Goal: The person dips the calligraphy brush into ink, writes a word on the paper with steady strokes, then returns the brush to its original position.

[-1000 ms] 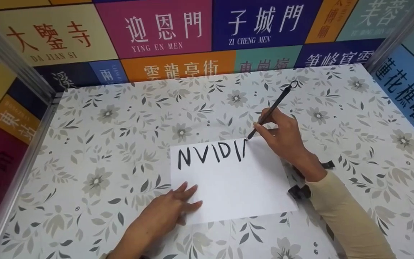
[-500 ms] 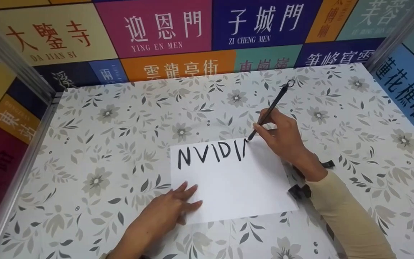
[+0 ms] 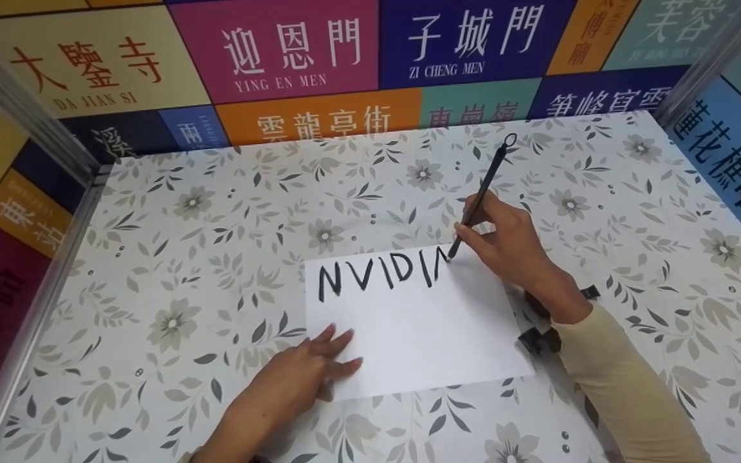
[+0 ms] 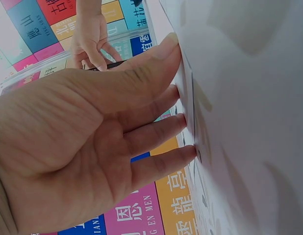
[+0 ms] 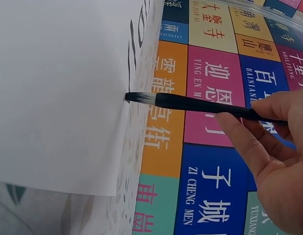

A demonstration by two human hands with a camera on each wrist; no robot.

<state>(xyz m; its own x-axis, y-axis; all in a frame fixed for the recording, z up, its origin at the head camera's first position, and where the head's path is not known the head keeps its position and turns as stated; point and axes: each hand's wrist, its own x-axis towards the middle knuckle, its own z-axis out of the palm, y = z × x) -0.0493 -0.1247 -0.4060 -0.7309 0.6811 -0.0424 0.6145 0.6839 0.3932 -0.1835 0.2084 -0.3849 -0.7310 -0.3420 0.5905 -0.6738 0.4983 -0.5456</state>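
A white sheet of paper point(image 3: 409, 341) lies on the table with black brush letters point(image 3: 380, 273) along its top edge, reading NVIDI and part of a further letter. My right hand point(image 3: 512, 241) pinches a black calligraphy brush point(image 3: 487, 180) between thumb and fingers. The brush slants, and its dark wet tip touches the paper; in the right wrist view the bristles point(image 5: 140, 97) are black at the end and pale near the handle. My left hand point(image 3: 303, 370) rests on the paper's lower left corner with fingers spread; its fingertips point(image 4: 188, 152) press down in the left wrist view.
A floral cloth point(image 3: 171, 270) covers the table. Behind it and at both sides stand panels point(image 3: 300, 51) of coloured blocks with characters. A black strap-like object point(image 3: 538, 341) sits at my right wrist, by the paper's right edge.
The brush tip has moved down and right, drawing the second slanting stroke of the last letter. The brush has become more upright. My left hand has stayed in place.
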